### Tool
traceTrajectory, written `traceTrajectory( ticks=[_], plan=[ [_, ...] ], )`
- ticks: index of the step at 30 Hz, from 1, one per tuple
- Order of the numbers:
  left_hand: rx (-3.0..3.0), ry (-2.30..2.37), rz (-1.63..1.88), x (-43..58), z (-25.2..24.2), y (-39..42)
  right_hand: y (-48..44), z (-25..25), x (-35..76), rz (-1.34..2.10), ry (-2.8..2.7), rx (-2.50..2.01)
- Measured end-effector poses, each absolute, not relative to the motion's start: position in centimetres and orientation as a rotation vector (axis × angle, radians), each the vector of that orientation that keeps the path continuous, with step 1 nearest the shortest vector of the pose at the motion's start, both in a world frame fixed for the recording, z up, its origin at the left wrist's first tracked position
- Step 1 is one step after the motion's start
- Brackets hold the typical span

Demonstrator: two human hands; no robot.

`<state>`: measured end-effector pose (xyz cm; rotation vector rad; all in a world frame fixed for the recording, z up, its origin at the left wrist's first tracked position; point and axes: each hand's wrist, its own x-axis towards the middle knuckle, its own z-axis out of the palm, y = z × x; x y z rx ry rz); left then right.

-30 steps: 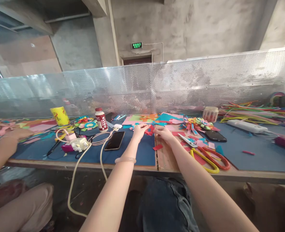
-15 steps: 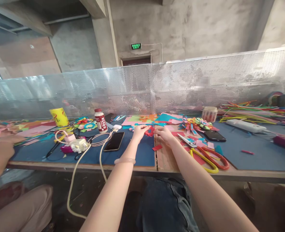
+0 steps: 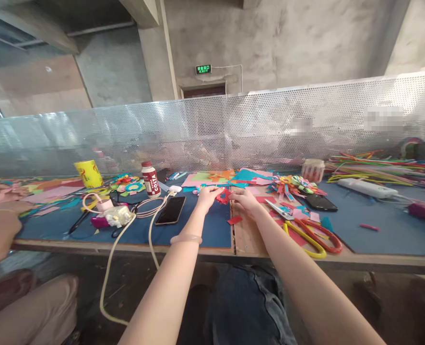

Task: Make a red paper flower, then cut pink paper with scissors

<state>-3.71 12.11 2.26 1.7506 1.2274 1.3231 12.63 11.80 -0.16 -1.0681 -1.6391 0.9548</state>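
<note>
Between my hands, just above the table, is a small red paper flower (image 3: 222,195) with a gap in its middle. My left hand (image 3: 208,197) pinches it from the left. At its right edge, the fingers of my right hand (image 3: 246,200) close on it too. A loose red paper strip (image 3: 234,220) lies below on the table. To the right of my right hand rest scissors (image 3: 306,237) with one yellow and one red-orange handle, the blades among paper scraps. Finished-looking multicoloured paper flowers (image 3: 293,184) sit behind them.
Left of me are a phone (image 3: 170,211), a Costa bottle (image 3: 150,179), cables with a plug block (image 3: 117,215) and a yellow cup (image 3: 88,174). On the right lie another phone (image 3: 320,201), a white power strip (image 3: 367,188) and pipe cleaners (image 3: 371,167). A co-worker's arm (image 3: 0,225) is at far left.
Almost nothing differs. Both my hands stay at the red paper flower, and the objects on the table keep their places.
</note>
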Motion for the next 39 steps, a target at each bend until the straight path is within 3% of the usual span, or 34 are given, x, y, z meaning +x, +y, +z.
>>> traceTrajectory(
  ticks=[5, 12, 21, 39],
  plan=[
    [1.691, 1.207, 1.369, -3.8, 2.7, 11.7, 10.6, 1.4, 11.1, 0.812, -1.605, -1.126],
    [1.586, 1.077, 1.444, -3.4, 2.8, 12.2, 3.8, 6.9, 14.2, 0.316, -1.561, -1.354],
    [1.590, 1.031, 1.367, -3.2, 2.1, 13.0, -5.4, 0.7, 23.0, -0.303, -1.737, -2.123],
    [1.562, 1.056, 1.410, -3.1, 2.8, 12.2, -5.0, 2.5, 23.9, -0.488, -1.631, -2.227]
  ],
)
